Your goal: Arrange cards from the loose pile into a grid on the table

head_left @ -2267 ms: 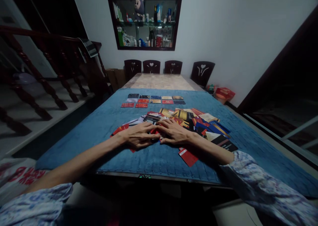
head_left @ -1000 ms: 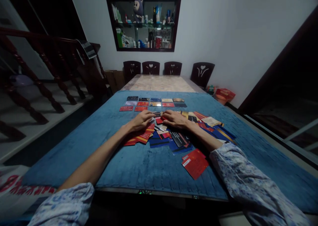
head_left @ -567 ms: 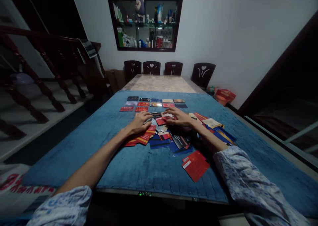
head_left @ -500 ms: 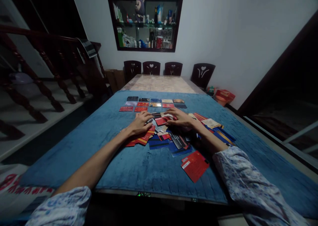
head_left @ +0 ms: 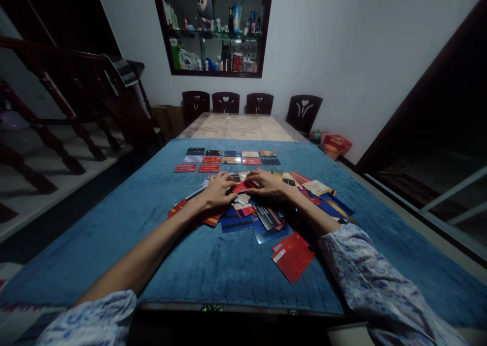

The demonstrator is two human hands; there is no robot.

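Observation:
A loose heap of cards (head_left: 266, 215) in red, blue, black and gold lies spread on the blue cloth (head_left: 114, 219). My left hand (head_left: 218, 189) rests flat on the heap's left part, fingers stretched toward the middle. My right hand (head_left: 267, 183) lies flat on the heap just to its right, fingers pointing left. The fingertips of both hands meet over a red card (head_left: 240, 187). Neither hand grips anything. Beyond the heap, neat rows of cards (head_left: 228, 160) lie side by side.
A few red cards (head_left: 292, 254) lie apart near the cloth's front edge. Bare marble tabletop (head_left: 238, 127) extends past the cloth, with several dark chairs (head_left: 225, 102) behind it. A wooden stair rail (head_left: 57, 82) runs along the left; a wall shelf (head_left: 213, 26) holds bottles.
Both hands slid from the near side of the heap toward its far middle, dragging cards about; the heap spread toward me. Since half a second ago the hands shifted slightly closer together.

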